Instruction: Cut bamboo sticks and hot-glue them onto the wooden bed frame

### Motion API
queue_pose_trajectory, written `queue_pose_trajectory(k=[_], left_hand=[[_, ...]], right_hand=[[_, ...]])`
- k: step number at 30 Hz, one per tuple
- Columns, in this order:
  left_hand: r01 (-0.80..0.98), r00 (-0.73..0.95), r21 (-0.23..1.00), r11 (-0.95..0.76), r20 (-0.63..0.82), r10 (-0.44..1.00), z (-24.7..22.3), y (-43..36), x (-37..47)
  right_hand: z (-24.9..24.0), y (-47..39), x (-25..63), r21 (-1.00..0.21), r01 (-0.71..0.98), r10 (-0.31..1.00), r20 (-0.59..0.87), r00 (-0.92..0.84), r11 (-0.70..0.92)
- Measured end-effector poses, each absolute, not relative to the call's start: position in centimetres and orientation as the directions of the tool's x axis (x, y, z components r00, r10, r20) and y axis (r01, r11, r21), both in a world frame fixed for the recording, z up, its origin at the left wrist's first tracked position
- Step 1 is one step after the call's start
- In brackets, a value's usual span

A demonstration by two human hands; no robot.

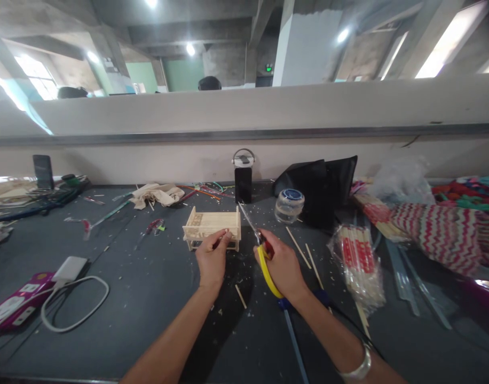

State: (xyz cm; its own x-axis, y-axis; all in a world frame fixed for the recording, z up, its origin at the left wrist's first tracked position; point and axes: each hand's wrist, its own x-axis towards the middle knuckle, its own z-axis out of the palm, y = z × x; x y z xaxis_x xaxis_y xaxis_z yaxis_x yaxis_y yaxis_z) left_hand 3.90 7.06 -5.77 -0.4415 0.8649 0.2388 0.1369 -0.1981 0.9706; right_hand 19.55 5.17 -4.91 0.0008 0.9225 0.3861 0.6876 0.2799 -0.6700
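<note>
A small wooden model (pixel 216 220), like a miniature bed built of thin sticks, stands on the dark table in front of me. My left hand (pixel 212 258) is at its front right side, thumb and fingers pinched together; anything between the fingertips is too small to make out. My right hand (pixel 282 266) is closed around scissors (pixel 267 271) with yellow handles. Their blades point up and away, just right of the model. Beneath my right wrist lies a mostly hidden blue tool with a cable, and a translucent glue stick (pixel 294 346) extends from it.
Loose thin sticks (pixel 298 247) and scraps litter the table. A lidded jar (pixel 289 205), a phone (pixel 243 185) and a black bag (pixel 320 189) stand behind. On the right are packaged sticks (pixel 356 256); on the left, a purple power strip (pixel 22 301) with a white cable.
</note>
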Motion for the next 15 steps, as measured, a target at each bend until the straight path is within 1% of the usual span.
queue_pose_trajectory(k=[7,15], left_hand=[[0.2,-0.42,0.957,-0.209,0.277,0.864,-6.17,7.4,3.97],[0.185,-0.423,0.961,-0.206,0.267,0.866,-5.99,7.44,4.1]], right_hand=[[-4.87,5.12,19.55,-0.67,0.685,0.925,0.381,-0.011,0.284],[-5.08,5.23,19.49,-0.669,0.683,0.921,0.39,-0.013,0.293]])
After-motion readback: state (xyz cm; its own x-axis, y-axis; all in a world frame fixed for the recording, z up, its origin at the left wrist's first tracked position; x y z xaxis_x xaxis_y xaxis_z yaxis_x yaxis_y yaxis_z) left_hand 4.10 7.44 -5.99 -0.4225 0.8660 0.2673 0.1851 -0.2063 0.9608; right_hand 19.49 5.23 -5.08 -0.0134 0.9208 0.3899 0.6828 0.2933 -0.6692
